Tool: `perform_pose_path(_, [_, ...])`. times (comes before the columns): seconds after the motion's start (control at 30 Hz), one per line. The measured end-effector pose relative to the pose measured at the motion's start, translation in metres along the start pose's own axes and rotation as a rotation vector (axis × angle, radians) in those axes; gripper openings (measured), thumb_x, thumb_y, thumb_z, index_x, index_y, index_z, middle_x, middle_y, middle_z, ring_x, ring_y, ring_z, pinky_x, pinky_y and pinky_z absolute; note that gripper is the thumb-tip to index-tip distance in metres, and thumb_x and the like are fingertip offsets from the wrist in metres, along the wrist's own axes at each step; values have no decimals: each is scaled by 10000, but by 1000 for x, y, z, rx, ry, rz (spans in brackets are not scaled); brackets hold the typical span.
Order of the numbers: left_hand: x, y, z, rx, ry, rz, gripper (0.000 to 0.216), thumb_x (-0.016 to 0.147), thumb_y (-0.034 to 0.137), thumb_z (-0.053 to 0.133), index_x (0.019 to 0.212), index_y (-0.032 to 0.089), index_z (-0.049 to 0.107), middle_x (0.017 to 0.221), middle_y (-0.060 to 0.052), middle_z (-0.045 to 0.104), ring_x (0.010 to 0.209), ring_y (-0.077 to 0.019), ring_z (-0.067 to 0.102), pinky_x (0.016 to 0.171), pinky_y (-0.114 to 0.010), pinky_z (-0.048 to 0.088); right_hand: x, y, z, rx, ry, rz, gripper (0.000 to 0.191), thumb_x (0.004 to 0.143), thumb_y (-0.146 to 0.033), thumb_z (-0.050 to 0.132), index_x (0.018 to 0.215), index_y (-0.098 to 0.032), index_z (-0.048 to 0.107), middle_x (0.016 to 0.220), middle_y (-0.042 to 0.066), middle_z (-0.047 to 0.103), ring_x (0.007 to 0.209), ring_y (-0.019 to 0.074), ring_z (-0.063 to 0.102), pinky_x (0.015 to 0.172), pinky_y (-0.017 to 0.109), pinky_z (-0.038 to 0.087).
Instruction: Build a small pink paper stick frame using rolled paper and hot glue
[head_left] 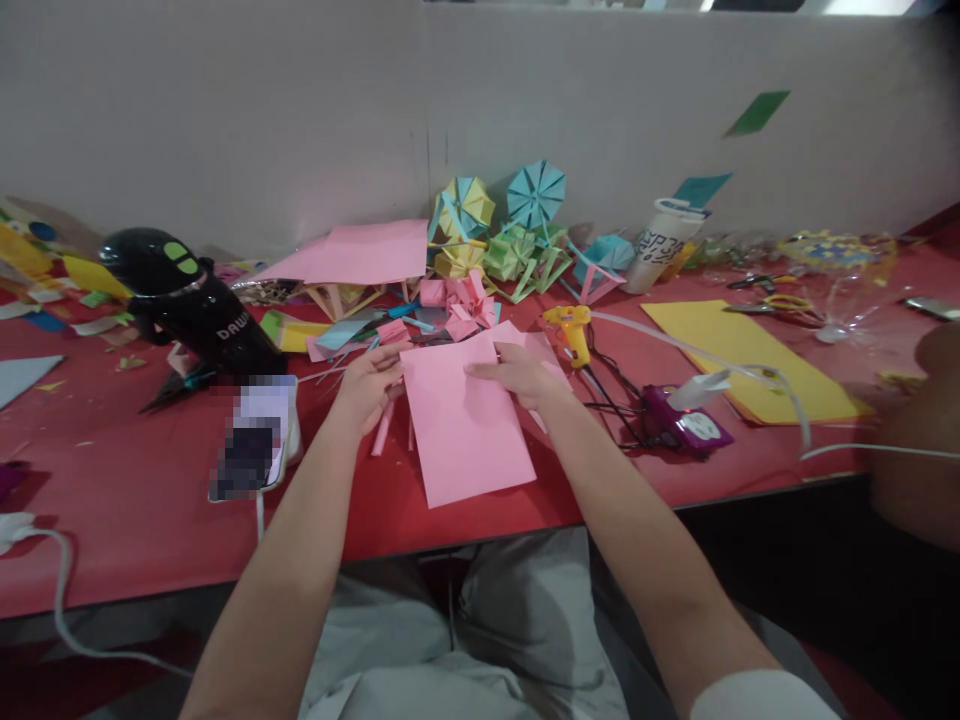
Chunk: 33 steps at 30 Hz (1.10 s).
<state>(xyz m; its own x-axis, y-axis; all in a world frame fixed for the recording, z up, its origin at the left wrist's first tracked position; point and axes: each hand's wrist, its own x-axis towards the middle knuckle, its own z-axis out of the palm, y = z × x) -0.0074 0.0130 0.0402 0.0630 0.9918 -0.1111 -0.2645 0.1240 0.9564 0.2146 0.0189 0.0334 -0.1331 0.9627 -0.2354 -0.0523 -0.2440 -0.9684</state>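
A pink paper sheet (465, 425) lies on the red table (135, 510) in front of me. My left hand (369, 385) rests at the sheet's upper left corner, fingers curled on its edge. My right hand (517, 372) lies on the sheet's top edge, fingers stretched toward the left and pressing the paper down. Thin pink paper strips (384, 430) poke out beside the left edge of the sheet.
A black hair dryer (191, 305) and a phone (255, 440) lie left. A yellow glue gun (571, 328) and purple device (686, 422) lie right, with yellow sheets (750, 355) and scissors (772, 303). Folded paper flowers (510, 235) and a pink sheet (356, 252) fill the back. Another person's arm (919, 440) is at the right edge.
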Motion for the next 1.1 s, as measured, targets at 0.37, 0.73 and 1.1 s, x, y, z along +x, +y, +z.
perform_pose_path(0.37, [1, -1, -1, -12, 34, -11, 323, 605, 140, 783, 926, 151, 744, 875, -65, 742, 803, -168, 695, 688, -258, 564, -2, -2, 2, -8, 7, -11, 179, 703, -134, 768, 855, -170, 681, 907, 75, 769, 822, 208, 717, 867, 413, 594])
perform_pose_path(0.73, [0, 1, 2, -51, 67, -22, 297, 577, 99, 759, 872, 138, 754, 805, -50, 740, 693, -138, 671, 610, -222, 545, -2, -3, 3, 6, 17, 4, 177, 703, -108, 757, 861, -150, 689, 904, 70, 771, 779, 182, 710, 849, 384, 592])
perform_pose_path(1.1, [2, -2, -1, -65, 12, -9, 381, 609, 175, 809, 983, 162, 733, 858, -47, 739, 751, -154, 684, 630, -232, 541, 3, 3, -1, 44, -1, -51, 243, 656, -197, 809, 867, -165, 694, 950, 80, 764, 795, 197, 707, 841, 402, 592])
